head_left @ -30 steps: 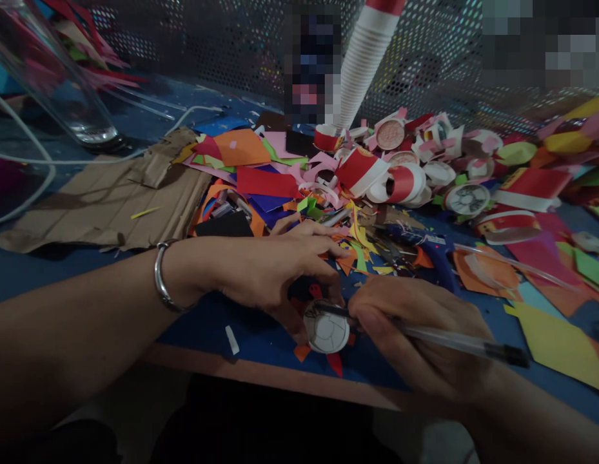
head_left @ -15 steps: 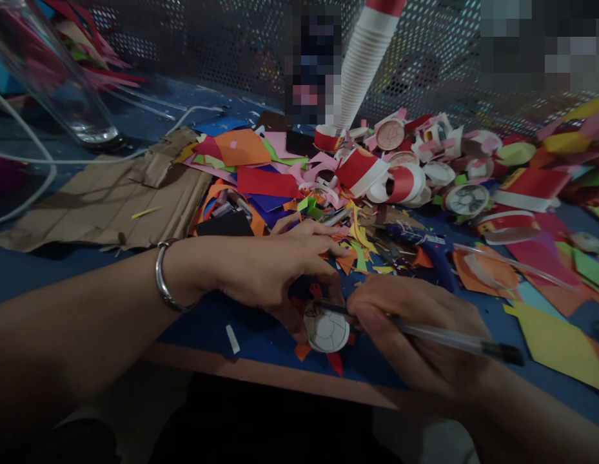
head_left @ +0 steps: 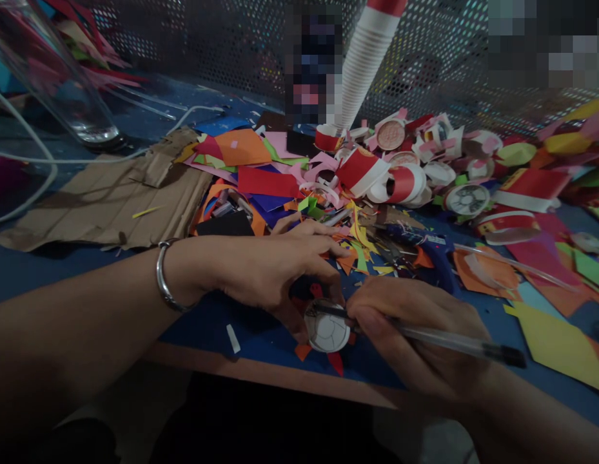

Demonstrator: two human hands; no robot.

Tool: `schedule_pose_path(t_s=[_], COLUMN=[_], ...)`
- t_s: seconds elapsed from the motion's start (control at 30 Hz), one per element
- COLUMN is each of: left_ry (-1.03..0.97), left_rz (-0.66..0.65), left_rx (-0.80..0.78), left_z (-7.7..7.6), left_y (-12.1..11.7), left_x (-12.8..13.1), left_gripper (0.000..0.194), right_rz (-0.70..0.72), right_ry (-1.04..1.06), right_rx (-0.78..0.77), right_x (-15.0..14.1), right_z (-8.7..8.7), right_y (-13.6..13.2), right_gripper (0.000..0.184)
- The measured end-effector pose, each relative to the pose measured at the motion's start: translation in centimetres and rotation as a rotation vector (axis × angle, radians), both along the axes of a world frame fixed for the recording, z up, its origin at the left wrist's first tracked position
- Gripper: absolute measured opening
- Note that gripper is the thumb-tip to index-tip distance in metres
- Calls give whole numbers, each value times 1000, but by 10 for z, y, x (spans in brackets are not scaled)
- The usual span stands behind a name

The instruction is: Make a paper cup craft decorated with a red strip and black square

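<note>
A small white paper disc (head_left: 327, 331) with drawn lines lies near the front edge of the blue table (head_left: 207, 325). My left hand (head_left: 270, 270), with a silver bangle on its wrist, pinches the disc's left rim between thumb and fingers. My right hand (head_left: 415, 328) is closed round a clear pen (head_left: 444, 340) with a black cap, and the pen's tip rests on the top of the disc. Small red and orange paper scraps (head_left: 335, 361) lie under and beside the disc.
Coloured paper offcuts (head_left: 260, 180) and cut red-and-white paper cups (head_left: 391, 180) cover the table's middle and right. A tall stack of paper cups (head_left: 364, 61) leans at the back. Brown cardboard (head_left: 110, 200), a white cable and a clear container (head_left: 62, 84) sit on the left. Yellow paper (head_left: 555, 341) lies at right.
The pen tip has shifted slightly over the top of the disc. Both hands stay where they were.
</note>
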State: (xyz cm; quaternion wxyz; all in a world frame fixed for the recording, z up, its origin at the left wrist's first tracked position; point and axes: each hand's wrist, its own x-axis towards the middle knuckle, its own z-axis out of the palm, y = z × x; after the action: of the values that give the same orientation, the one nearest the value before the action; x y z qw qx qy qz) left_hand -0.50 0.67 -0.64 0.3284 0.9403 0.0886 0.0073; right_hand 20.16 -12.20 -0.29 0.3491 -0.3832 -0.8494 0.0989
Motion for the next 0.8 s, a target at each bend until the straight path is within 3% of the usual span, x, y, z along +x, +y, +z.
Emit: schedule_pose_path(t_s=[0.8], left_ry=[23], left_rz=[-2], left_rx=[9], left_z=[2], left_y=[0], left_x=[1], left_gripper=[43], right_rz=[26], right_ry=[24], right_rx=[4], right_x=[-2], right_z=[-2], right_y=[0], right_gripper=[19])
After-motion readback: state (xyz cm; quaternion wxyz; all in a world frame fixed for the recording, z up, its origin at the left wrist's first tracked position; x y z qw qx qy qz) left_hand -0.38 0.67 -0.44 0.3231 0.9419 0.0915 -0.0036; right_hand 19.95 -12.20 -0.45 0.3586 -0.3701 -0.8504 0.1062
